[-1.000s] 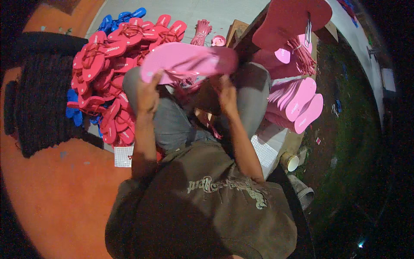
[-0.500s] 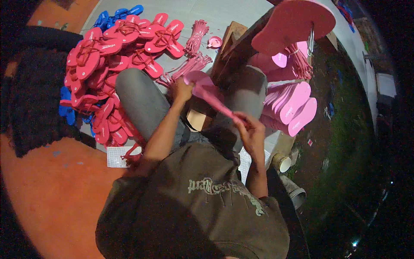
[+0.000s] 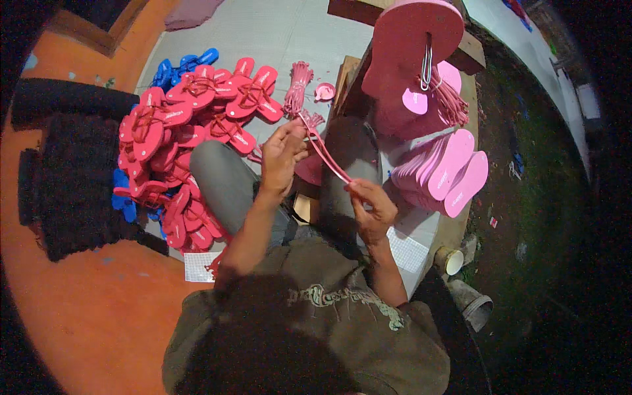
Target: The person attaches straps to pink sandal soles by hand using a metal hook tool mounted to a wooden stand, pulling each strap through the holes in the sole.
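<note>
A pink flip-flop strap [image 3: 324, 154] runs slantwise between my two hands, above my lap. My left hand [image 3: 280, 161] is closed near its upper end, fingertips pinching it. My right hand [image 3: 373, 207] grips the lower end between thumb and fingers. Below the strap, partly hidden behind my left hand, a pink sole [image 3: 308, 171] sits between my knees. Just beyond my left hand is a tied bundle of pink straps [image 3: 298, 89], with more loose straps at its near end.
A heap of pink flip-flops [image 3: 148, 135] lies left, with blue flip-flops [image 3: 174, 69] behind. Stacked pink soles [image 3: 454, 171] stand right of my knee. A large sole-shaped pink piece [image 3: 415, 33] with a metal clip [image 3: 426, 62] rises ahead. A small pink dish [image 3: 324, 91] sits beyond the straps.
My left hand has let go of the pink sole, which now sits lower between my knees. Both hands now hold the strap. The view has shifted slightly.
</note>
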A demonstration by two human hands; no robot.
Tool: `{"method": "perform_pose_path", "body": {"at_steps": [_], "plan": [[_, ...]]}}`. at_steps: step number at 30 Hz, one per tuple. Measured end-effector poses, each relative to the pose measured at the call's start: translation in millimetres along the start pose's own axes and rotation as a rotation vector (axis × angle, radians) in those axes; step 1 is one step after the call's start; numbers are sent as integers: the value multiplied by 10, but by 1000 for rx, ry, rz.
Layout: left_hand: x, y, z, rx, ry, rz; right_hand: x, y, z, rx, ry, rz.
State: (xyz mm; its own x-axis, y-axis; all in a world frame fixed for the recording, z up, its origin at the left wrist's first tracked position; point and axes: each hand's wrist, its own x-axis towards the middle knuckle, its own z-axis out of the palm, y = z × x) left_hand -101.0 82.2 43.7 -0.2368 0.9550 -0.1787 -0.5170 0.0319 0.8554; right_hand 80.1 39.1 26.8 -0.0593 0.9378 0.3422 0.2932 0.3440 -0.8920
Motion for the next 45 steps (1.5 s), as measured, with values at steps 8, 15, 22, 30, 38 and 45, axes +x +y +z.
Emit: {"method": "perform_pose_path", "body": {"at_steps": [8,15,22,30,38,45], "plan": [[247,117,285,-167,-125,-68,-107,319,160,305,-8,70],[277,610,666,286,-289,276,854,31,-273,114,-84,-25],[469,818,1300,897,-566,977,2284,-801,-511,-86,347,-293],[412,813,1275,1091,-611,1042,2383,-948,-657,37,43,52],[463,834,1320,960,-499,1076,2392,-910,-644,12,49,-80],[429,982,1361,1248,-694,1004,2381,-912,-611,-68,114,-110]]}}
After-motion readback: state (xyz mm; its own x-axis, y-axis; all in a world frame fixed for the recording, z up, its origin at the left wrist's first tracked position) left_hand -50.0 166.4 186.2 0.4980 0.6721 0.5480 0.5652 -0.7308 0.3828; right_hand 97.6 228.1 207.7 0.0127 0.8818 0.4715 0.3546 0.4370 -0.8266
